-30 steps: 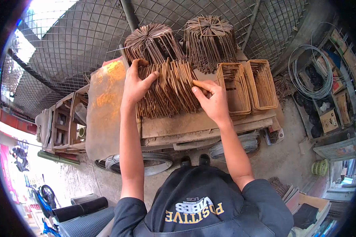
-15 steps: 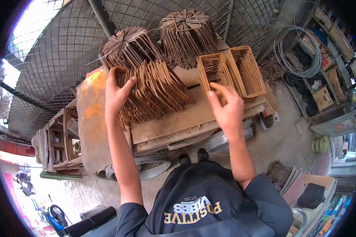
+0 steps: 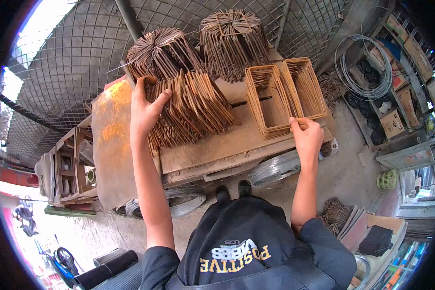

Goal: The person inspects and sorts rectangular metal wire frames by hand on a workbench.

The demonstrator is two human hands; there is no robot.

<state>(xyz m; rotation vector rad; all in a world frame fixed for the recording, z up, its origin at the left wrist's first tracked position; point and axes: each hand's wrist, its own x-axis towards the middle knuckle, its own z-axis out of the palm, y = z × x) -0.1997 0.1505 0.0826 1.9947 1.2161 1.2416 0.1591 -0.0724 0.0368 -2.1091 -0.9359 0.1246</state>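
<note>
A leaning row of rusty rebar stirrups (image 3: 193,108) lies on the left part of the wooden table (image 3: 212,152). At the row's left end is my left hand (image 3: 147,108), fingers curled over the top and thumb against the bars. To the right, two stacks of rectangular stirrups lie side by side: a near stack (image 3: 274,129) and a farther right stack (image 3: 304,89). My right hand (image 3: 308,137) pinches the lower right corner of the near stack between thumb and fingers. How many stirrups it grips cannot be made out.
Two round bundles of stirrups, a left bundle (image 3: 164,50) and a right bundle (image 3: 233,43), stand at the back against wire mesh (image 3: 92,53). Wire coils (image 3: 275,169) lie below the table's front edge. Shelves with boxes (image 3: 394,123) stand at right.
My right hand has moved right and down from over the near stack to its lower right corner. That stack's front stirrup now shows whole. My left hand has stayed at the row.
</note>
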